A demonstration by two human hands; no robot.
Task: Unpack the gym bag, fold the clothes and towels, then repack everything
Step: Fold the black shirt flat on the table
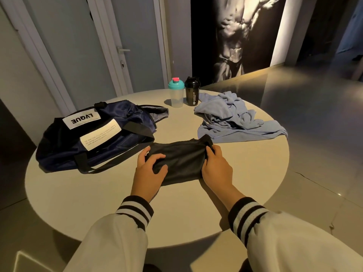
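Holding folded black garment (181, 160) flat on table (176, 213), betw. gym bag (110, 132) on left & crumpled blue towel (235, 118) behind-right. L hand (151, 170): fingers curled, slightly spread, gripping left end. R hand (215, 167): fingers curled round right end.

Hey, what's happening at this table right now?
A person is folding a black garment on the round table, with the left hand and right hand gripping its two ends. The navy gym bag lies open to the left. A crumpled blue cloth sits unfolded on the right. A teal-lidded shaker and a black shaker stand at the back.
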